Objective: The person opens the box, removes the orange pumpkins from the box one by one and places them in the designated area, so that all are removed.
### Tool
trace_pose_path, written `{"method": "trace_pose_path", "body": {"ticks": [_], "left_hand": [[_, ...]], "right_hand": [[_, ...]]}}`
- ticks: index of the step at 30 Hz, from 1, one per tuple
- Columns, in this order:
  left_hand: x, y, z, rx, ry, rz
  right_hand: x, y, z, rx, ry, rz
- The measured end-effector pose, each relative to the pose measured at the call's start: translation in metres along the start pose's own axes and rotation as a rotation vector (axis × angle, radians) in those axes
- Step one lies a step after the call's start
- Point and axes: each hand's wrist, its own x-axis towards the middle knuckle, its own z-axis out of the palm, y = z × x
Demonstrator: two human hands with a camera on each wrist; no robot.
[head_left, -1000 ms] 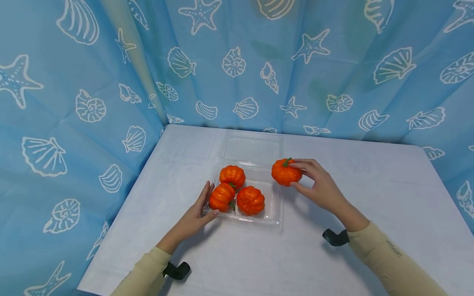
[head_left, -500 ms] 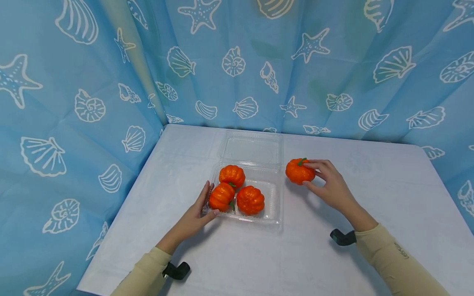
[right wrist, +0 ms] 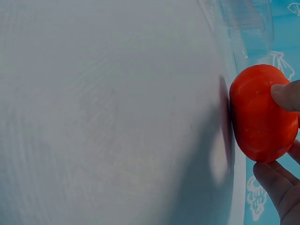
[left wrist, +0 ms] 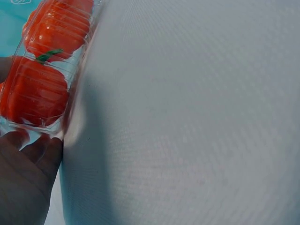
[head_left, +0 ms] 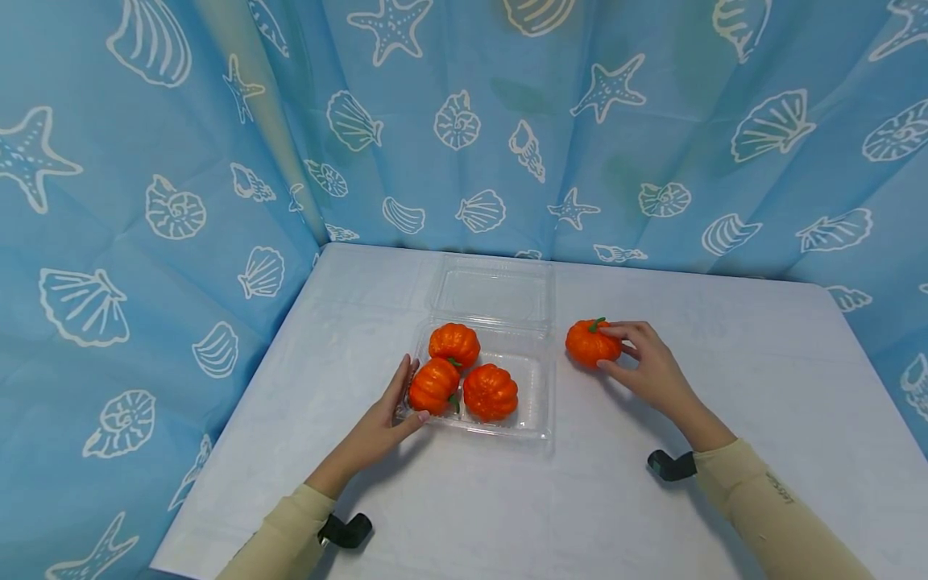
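Observation:
Right of the clear plastic container (head_left: 532,423), my right hand (head_left: 648,370) holds a small orange toy pumpkin (head_left: 589,345) with a green stem, thumb on its near side and fingers on its far side. In the right wrist view this pumpkin (right wrist: 260,115) is close over the white tabletop. My left hand (head_left: 373,435) grips the container's left end, thumb at the front rim. Three more pumpkins lie inside: one at the back (head_left: 454,342), one at the left (head_left: 432,387) and one in the middle (head_left: 490,393). The left wrist view shows fingers (left wrist: 40,152) against the container's wall.
The container's hinged lid (head_left: 495,292) lies folded back behind it. A white cloth covers the table (head_left: 471,515). Blue curtains (head_left: 623,145) with shell and starfish prints stand along the back and left. Dark wrist cameras project beside both sleeves.
My right hand has carried its pumpkin rightward from the container's right edge, then lowered it towards the tabletop. The left hand and the container have stayed in place.

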Motion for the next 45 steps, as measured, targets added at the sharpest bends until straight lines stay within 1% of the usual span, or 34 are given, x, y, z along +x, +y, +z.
{"method": "trace_pose_path", "body": {"ticks": [10, 17, 27, 30, 34, 40, 45], "left_hand": [[0.0, 0.0, 0.0, 0.021, 0.002, 0.023], [0.0, 0.001, -0.001, 0.027, -0.003, 0.009], [0.0, 0.002, -0.001, 0.025, -0.006, -0.007], [0.001, 0.002, -0.001, 0.022, -0.006, -0.002], [0.001, 0.001, 0.0, 0.025, -0.003, 0.001], [0.001, -0.002, 0.0, 0.027, 0.002, 0.003], [0.001, -0.002, 0.0, 0.031, 0.002, 0.004]], "right_hand": [[0.003, 0.008, 0.002, 0.004, -0.006, 0.032], [0.003, 0.009, 0.001, -0.012, -0.007, 0.019], [0.001, 0.004, -0.002, -0.021, -0.009, 0.011], [0.0, 0.003, -0.004, -0.027, 0.006, 0.003], [-0.002, 0.0, -0.006, -0.05, 0.053, -0.014], [-0.002, -0.008, -0.008, -0.105, 0.133, 0.02], [-0.001, -0.012, -0.008, -0.124, 0.152, 0.02]]}}
